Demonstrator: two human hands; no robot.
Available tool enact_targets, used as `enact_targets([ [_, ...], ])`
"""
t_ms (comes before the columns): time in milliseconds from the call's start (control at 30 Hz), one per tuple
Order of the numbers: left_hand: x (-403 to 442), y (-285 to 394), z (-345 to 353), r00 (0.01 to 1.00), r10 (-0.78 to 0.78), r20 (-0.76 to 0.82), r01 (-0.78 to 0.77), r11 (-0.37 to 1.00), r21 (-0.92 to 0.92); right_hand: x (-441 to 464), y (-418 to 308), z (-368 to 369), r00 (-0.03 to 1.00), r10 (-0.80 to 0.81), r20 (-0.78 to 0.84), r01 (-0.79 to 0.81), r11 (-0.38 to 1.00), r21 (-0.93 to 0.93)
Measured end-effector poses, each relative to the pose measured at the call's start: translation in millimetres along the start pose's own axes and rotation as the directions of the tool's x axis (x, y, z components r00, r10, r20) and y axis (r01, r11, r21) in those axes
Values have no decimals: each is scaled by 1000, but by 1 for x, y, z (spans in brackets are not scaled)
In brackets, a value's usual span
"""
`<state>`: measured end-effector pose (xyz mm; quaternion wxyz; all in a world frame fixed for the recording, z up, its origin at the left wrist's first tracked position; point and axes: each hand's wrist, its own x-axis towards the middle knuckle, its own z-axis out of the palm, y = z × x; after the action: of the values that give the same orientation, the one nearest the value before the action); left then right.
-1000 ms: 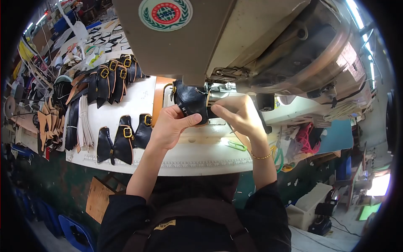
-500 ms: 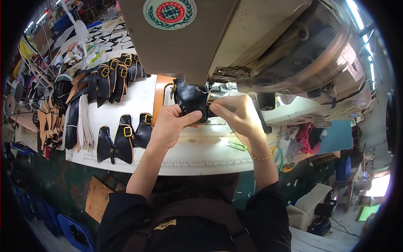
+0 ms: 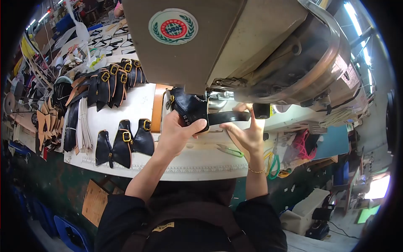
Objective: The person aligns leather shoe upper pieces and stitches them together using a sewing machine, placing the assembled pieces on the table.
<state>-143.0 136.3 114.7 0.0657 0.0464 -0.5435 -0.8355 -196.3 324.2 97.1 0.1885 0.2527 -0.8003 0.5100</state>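
My left hand [image 3: 178,132] is closed on a black leather shoe upper [image 3: 189,107], with the thumb on top near its right edge. The upper lies under the sewing machine head [image 3: 184,50], and a buckle shows at its left. A glossy black strap [image 3: 228,118] runs right from the upper to my right hand [image 3: 247,134]. There the strap lies between the thumb and the curved fingers, its far end against them. Green-handled thread snips [image 3: 231,150] lie on the table just below the strap.
Buckled black leather pieces [image 3: 125,143] lie left of my left hand, with a bigger row of them [image 3: 111,82] behind. Bundled strips [image 3: 84,124] and tan cut pieces [image 3: 50,126] sit at the far left. A ruler scale [image 3: 197,169] runs along the table's front edge.
My right hand has moved right and slightly down from the upper's edge, and the strap now extends between them. The camera view has shifted a little.
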Motion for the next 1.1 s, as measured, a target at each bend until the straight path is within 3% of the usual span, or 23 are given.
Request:
enact_targets([
  [33,0,-1,1,1000,0,2,0,1000,0,1,0,1,1000,0,-1,0,1000,-1],
  [67,0,-3,1,1000,-6,2,6,1000,-18,1,0,3,993,118,-1,-115,976,185],
  [100,0,-6,1,1000,-14,1,14,999,-37,1,0,6,972,233,21,-224,904,364],
  [167,1,-9,2,1000,-27,0,27,997,-74,2,0,9,896,427,124,-395,635,664],
  [200,2,-9,3,1000,-29,0,29,997,-73,3,5,9,895,429,125,-396,634,664],
  [267,11,-3,5,1000,-22,-6,22,999,-37,7,27,10,945,313,95,-326,926,189],
  [333,18,4,6,1000,-15,-11,15,1000,3,8,41,12,972,194,130,-140,931,-338],
  [500,27,18,3,995,-101,11,100,993,64,13,31,9,980,-34,196,75,975,-210],
  [667,29,30,1,985,-160,63,156,986,61,20,19,7,911,-323,256,341,939,-31],
  [700,30,31,-1,985,-162,61,158,986,61,20,18,8,912,-321,257,340,940,-30],
  [767,34,33,-3,980,-187,62,181,979,89,22,18,10,861,-402,313,497,796,-345],
  [833,37,34,-5,975,-212,63,204,972,115,22,17,11,800,-448,398,597,531,-601],
  [867,38,36,-6,975,-213,62,205,972,112,22,14,12,800,-447,401,598,531,-600],
  [1000,43,41,-7,966,-236,103,225,968,113,25,4,18,891,-415,187,455,827,-331],
  [1100,40,41,-7,969,-230,92,214,964,156,24,14,20,911,-377,170,410,875,-257],
])
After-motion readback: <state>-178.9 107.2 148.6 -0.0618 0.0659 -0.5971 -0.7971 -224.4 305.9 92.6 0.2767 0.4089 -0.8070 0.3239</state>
